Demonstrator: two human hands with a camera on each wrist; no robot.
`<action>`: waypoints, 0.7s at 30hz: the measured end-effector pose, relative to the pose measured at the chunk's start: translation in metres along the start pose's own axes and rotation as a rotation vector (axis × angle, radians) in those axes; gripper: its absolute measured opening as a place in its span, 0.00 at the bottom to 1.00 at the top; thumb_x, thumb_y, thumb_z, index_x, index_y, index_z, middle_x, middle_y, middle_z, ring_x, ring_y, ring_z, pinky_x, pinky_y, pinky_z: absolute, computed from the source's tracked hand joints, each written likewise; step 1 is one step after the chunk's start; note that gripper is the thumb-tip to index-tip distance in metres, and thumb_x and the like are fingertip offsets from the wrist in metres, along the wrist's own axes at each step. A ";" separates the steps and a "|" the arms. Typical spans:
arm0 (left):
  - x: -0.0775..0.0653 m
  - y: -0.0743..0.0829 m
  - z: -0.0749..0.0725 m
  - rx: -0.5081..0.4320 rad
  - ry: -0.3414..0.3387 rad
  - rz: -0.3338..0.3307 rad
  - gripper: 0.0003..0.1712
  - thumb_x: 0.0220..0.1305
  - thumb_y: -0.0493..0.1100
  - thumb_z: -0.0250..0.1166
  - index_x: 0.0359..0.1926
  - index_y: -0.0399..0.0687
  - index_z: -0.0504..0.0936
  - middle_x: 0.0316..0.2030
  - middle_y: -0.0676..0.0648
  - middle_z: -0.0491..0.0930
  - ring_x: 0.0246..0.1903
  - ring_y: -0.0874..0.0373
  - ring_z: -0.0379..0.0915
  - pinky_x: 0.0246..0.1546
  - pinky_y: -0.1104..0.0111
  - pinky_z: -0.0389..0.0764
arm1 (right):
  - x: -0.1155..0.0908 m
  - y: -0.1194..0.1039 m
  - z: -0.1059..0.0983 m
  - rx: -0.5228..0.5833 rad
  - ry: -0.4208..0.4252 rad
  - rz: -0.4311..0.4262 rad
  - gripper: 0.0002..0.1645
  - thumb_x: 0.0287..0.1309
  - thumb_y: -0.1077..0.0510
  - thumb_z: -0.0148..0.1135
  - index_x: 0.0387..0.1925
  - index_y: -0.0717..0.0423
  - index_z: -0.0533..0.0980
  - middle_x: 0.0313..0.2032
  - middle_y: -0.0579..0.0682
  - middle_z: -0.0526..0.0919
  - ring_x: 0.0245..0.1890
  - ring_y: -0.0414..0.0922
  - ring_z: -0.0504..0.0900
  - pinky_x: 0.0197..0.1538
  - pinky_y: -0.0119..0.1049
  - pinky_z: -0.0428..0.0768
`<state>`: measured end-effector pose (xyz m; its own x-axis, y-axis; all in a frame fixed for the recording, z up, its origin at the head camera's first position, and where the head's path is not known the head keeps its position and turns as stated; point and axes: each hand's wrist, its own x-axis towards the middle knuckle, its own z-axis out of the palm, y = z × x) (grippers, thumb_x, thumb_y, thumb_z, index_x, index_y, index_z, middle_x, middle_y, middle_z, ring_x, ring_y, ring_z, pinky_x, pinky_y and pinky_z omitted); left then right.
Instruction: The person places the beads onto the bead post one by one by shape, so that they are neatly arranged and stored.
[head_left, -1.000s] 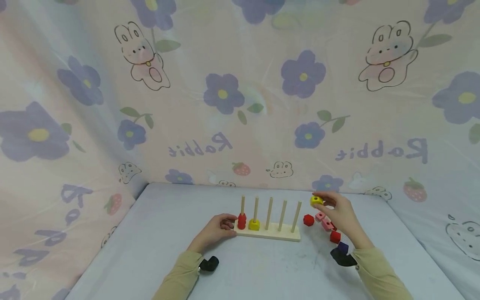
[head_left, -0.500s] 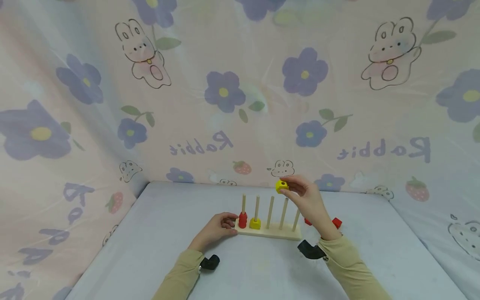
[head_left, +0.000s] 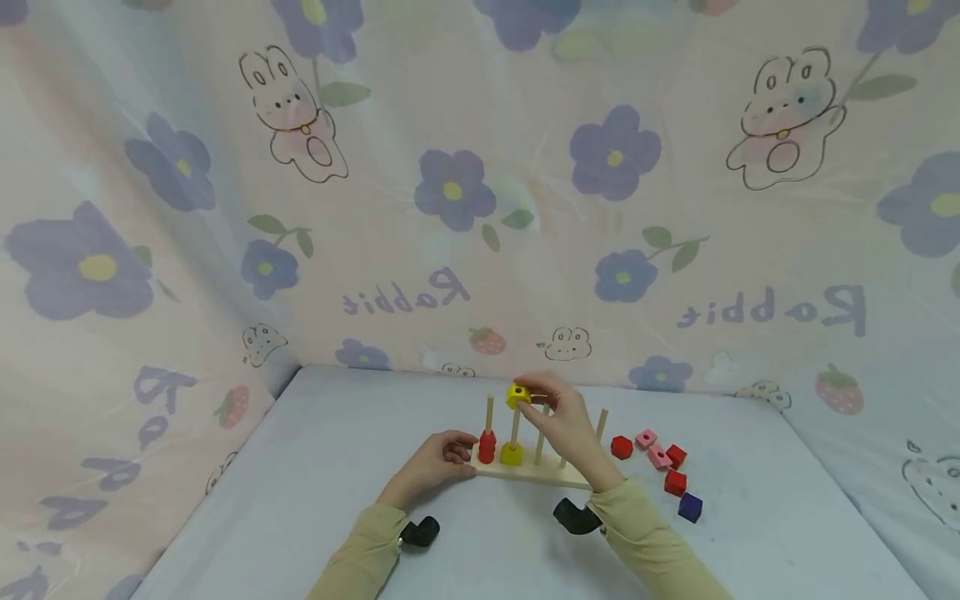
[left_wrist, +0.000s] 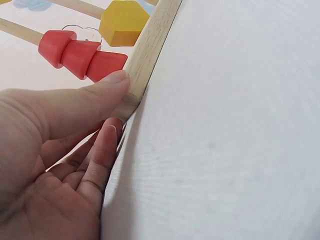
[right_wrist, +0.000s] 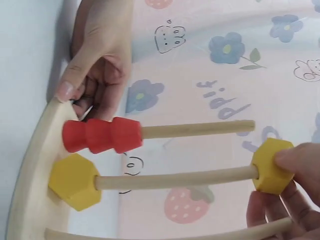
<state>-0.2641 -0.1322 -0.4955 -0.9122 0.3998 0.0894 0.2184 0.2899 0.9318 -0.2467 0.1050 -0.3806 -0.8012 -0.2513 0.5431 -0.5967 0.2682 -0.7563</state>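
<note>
A wooden peg board (head_left: 528,474) with a row of upright pegs stands on the table. My left hand (head_left: 429,467) holds its left end, thumb on the edge and fingers at the side. Red tapered beads (right_wrist: 102,135) are stacked on the leftmost peg, and a yellow faceted bead (head_left: 512,455) sits at the bottom of the second peg. My right hand (head_left: 564,421) pinches another yellow bead (right_wrist: 271,165) between thumb and fingers, right at the top of that second peg. In the head view, the right hand partly hides the pegs further right.
Right of the board lie loose beads: several red ones, such as a red bead (head_left: 621,447), two pink ones, such as a pink bead (head_left: 659,456), and a purple bead (head_left: 691,507). A patterned curtain (head_left: 525,208) hangs behind the white table (head_left: 480,550).
My right hand has carried the yellow bead leftward from above the loose beads, lowering it lately to the second peg's tip. The left hand stays on the board's end.
</note>
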 end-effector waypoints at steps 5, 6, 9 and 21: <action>-0.003 0.005 0.001 -0.004 0.007 0.007 0.26 0.54 0.29 0.69 0.54 0.31 0.74 0.39 0.36 0.76 0.36 0.52 0.72 0.35 0.73 0.74 | -0.007 0.028 0.013 -0.042 0.065 0.054 0.21 0.52 0.69 0.68 0.49 0.59 0.77 0.45 0.51 0.81 0.41 0.46 0.80 0.46 0.36 0.79; -0.004 0.008 0.000 -0.003 0.008 0.010 0.26 0.54 0.28 0.69 0.54 0.29 0.74 0.39 0.34 0.76 0.36 0.51 0.72 0.35 0.73 0.74 | -0.009 0.030 0.016 -0.049 0.081 0.068 0.21 0.51 0.69 0.69 0.49 0.57 0.78 0.44 0.50 0.81 0.40 0.45 0.80 0.45 0.34 0.78; -0.002 0.005 -0.001 -0.004 0.005 0.013 0.26 0.53 0.28 0.69 0.54 0.29 0.74 0.39 0.33 0.76 0.36 0.51 0.72 0.35 0.73 0.74 | -0.015 0.037 0.025 -0.019 0.126 0.099 0.24 0.49 0.71 0.69 0.50 0.61 0.75 0.43 0.54 0.81 0.39 0.48 0.80 0.46 0.38 0.79; 0.008 -0.016 -0.003 -0.006 -0.002 0.018 0.27 0.51 0.32 0.72 0.54 0.34 0.76 0.37 0.43 0.77 0.35 0.56 0.72 0.35 0.73 0.75 | -0.040 0.066 0.043 0.093 0.134 0.285 0.32 0.49 0.75 0.66 0.56 0.63 0.66 0.44 0.58 0.80 0.45 0.53 0.78 0.53 0.49 0.74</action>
<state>-0.2758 -0.1366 -0.5082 -0.9072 0.4072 0.1056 0.2328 0.2770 0.9322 -0.2522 0.0929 -0.4681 -0.9379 -0.0519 0.3430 -0.3457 0.2224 -0.9116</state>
